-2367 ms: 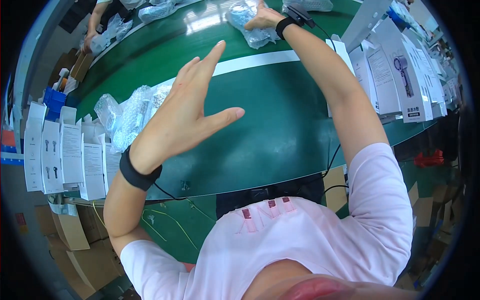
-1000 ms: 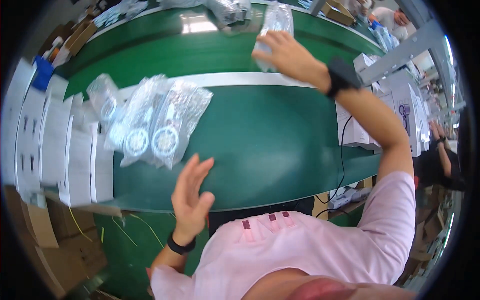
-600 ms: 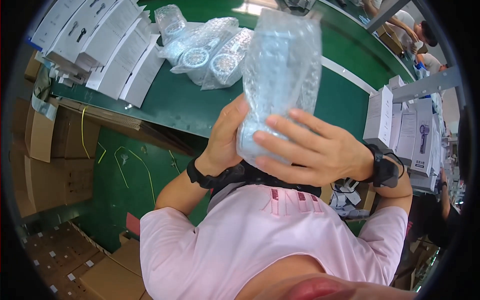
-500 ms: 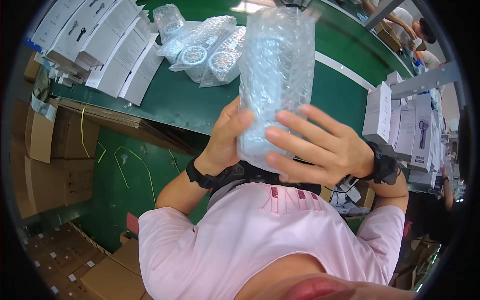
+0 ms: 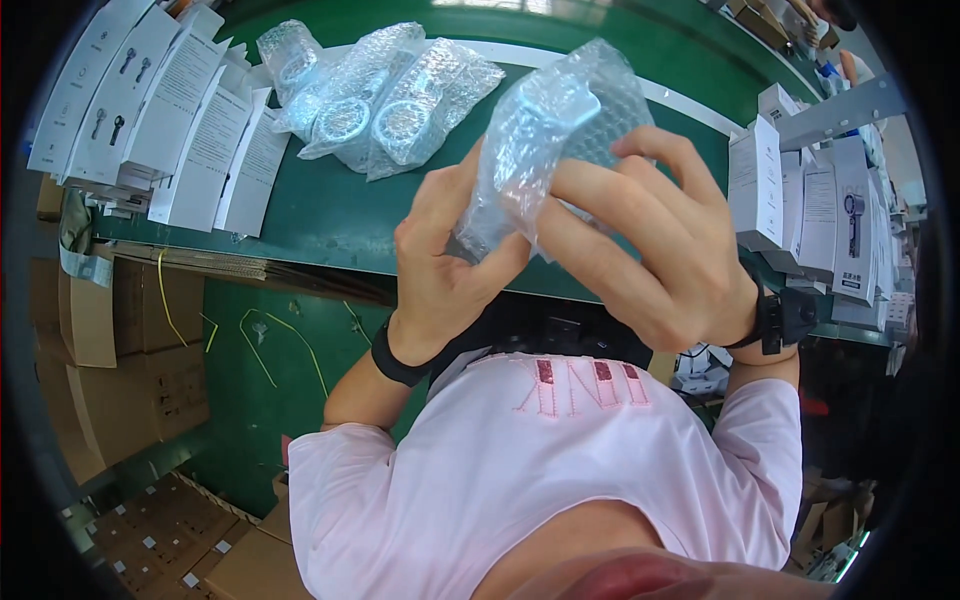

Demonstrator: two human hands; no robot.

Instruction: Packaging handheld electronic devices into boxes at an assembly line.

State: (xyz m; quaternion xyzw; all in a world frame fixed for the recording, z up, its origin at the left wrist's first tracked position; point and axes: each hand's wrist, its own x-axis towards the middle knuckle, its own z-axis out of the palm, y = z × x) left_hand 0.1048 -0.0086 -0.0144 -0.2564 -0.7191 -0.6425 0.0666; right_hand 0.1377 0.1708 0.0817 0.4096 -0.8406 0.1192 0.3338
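Note:
A clear bubble-wrap bag [image 5: 505,160] with a pale blue object inside is held up over the table's near edge. My left hand [image 5: 437,255] grips its lower left side, thumb in front and fingers mostly hidden behind the bag. My right hand [image 5: 665,250] is closed on the right side, index and middle fingers pressed against the film and the other fingers bent. The bag's far end tilts up and away. Beyond it to the left lie several similar bubble-wrapped items [image 5: 405,130] with pale blue round, ring-like heads.
Rows of white printed boxes stand at the left [image 5: 190,140] and right [image 5: 755,185] of the green table [image 5: 330,215]. A metal bar [image 5: 840,110] crosses the right side. Cardboard cartons [image 5: 130,350] sit on the floor at left. Another person is at far right.
The bag has tipped from upright, facing me, to tilted and foreshortened. My right fingers have moved from lying spread across its front to gripping its right side.

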